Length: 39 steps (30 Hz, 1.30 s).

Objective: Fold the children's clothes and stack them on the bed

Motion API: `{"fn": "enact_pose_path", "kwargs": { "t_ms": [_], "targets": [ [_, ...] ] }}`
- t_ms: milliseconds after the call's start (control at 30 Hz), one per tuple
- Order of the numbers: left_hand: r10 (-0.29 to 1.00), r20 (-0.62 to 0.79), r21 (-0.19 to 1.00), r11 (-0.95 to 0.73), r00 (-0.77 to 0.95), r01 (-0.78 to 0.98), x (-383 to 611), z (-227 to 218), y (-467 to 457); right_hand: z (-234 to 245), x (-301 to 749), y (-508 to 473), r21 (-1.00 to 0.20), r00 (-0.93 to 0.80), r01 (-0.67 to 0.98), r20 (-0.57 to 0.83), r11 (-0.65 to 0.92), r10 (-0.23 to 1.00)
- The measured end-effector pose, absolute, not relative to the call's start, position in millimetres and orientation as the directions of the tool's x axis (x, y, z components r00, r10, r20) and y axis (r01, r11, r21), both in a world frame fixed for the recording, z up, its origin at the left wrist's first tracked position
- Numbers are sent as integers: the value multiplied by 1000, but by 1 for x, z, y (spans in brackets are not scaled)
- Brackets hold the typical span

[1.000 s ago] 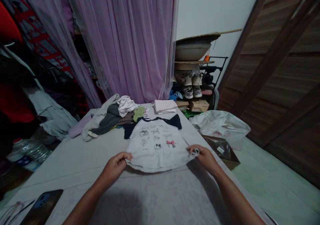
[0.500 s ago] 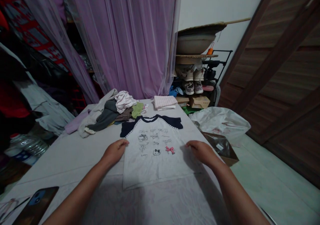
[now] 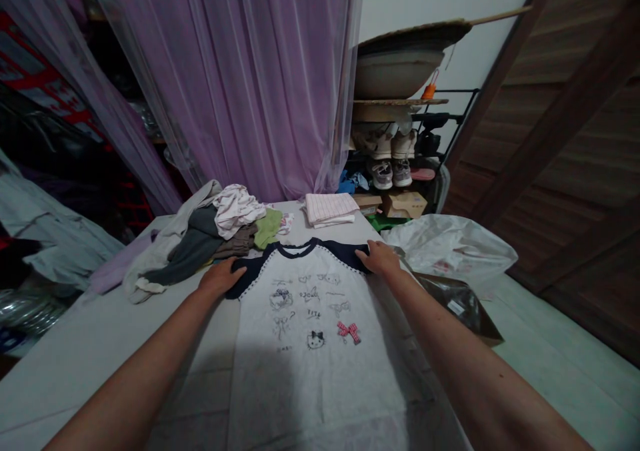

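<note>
Navy-sleeved white shirt (image 3: 316,364), flat, print-up

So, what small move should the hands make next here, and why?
Perhaps a gentle outward tug to straighten the dark sleeves: the left hand and right hand are at one sleeve each, and the shirt lies spread out, printed side up.

The shirt (image 3: 310,387) is white with navy sleeves (image 3: 345,253) and collar (image 3: 297,255), black line drawings (image 3: 315,340) and a red-and-white checked bow (image 3: 349,332). The curtain (image 3: 255,84) is purple, the folded cloth (image 3: 330,207) pale pink with faint stripes.
</note>
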<state>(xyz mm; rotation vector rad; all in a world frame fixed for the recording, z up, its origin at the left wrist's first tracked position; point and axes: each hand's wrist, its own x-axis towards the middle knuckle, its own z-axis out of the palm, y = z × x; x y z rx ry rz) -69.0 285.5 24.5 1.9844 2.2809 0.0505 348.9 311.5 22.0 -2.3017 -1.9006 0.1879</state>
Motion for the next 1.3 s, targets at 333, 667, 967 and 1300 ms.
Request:
{"fn": "enact_pose_path", "kwargs": {
  "t_ms": [333, 667, 967, 1300],
  "targets": [
    [963, -162, 98, 232, -215, 968, -60, 37, 296, 22, 342, 326, -211, 84, 973, -48, -93, 995],
    [981, 182, -108, 82, -61, 991, -36, 38, 264, 33, 316, 301, -149, 102, 987, 238, -67, 966],
    [988, -45, 39, -144, 146, 989, 30, 4, 286, 0, 231, 284, -155, -488, 860, 29, 486, 872],
    [999, -25, 26, -18, 19, 1000, 8, -3, 283, -3, 308, 290, -80, -177, 982, -37, 174, 984]
  ]
}}
